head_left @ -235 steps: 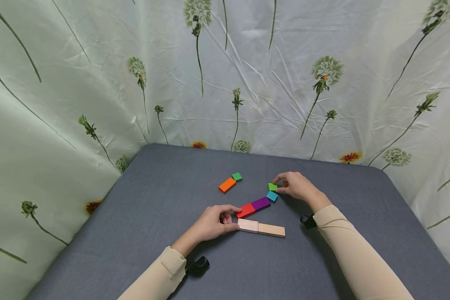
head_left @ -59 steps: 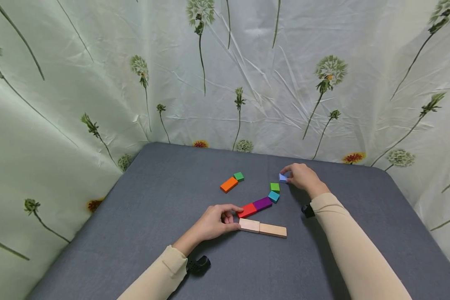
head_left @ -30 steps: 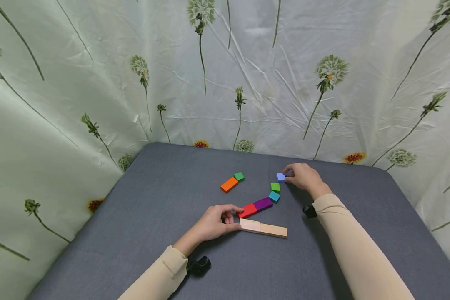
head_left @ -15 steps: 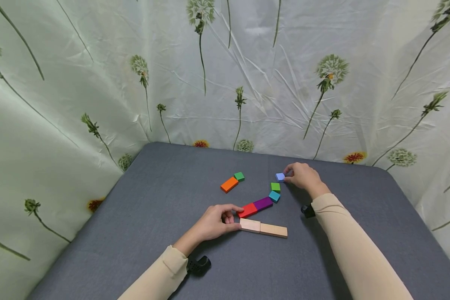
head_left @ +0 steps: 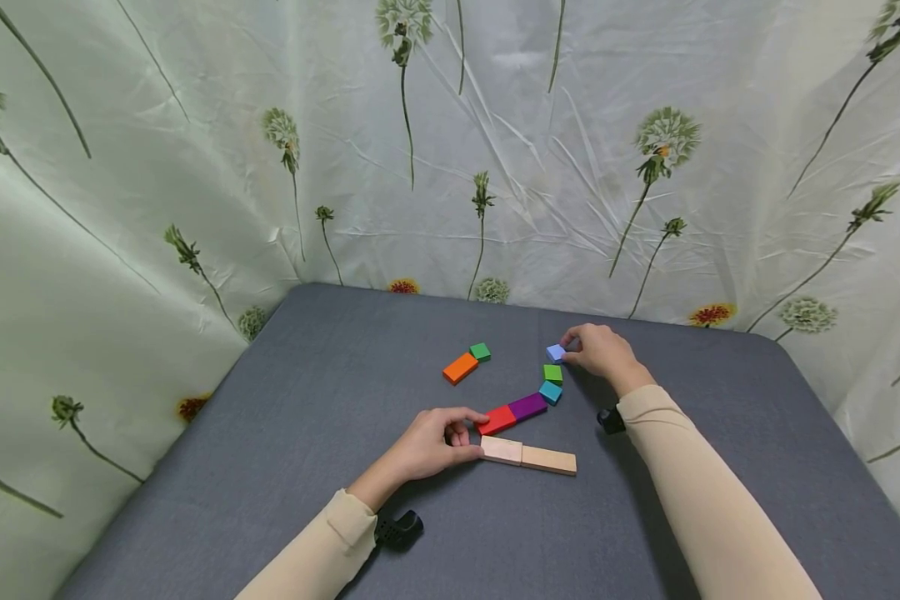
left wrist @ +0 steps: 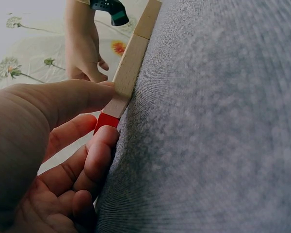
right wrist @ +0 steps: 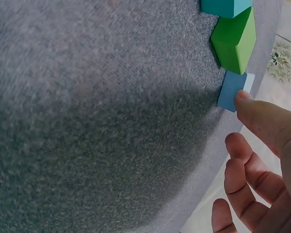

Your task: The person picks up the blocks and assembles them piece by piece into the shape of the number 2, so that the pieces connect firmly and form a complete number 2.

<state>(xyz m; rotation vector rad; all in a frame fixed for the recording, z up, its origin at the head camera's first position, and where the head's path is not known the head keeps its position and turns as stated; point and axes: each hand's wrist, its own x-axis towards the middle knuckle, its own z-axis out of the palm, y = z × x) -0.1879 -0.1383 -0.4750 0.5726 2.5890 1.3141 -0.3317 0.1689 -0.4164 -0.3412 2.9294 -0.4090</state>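
Observation:
My right hand (head_left: 603, 354) pinches a small light blue block (head_left: 556, 353) between thumb and forefinger, at the far end of a bent row. In the right wrist view the thumb presses the side of this block (right wrist: 232, 91), whose corner meets the green block (right wrist: 234, 41). The row continues with a teal block (head_left: 551, 392), a purple block (head_left: 528, 407) and a red block (head_left: 499, 421). My left hand (head_left: 423, 446) rests at the near left, its thumb against the pale wooden block (head_left: 502, 451) and its forefinger touching the red block's end.
A tan wooden block (head_left: 549, 460) lies end to end with the pale one. Behind the row, to the left, an orange block (head_left: 461, 368) meets a darker green block (head_left: 480, 352) on the grey table (head_left: 330, 375). A flower-patterned curtain (head_left: 435, 217) hangs behind.
The right hand earlier held the green block; it has since brought in the light blue block, then shifted it slightly left and turned it. The left hand has stayed in place.

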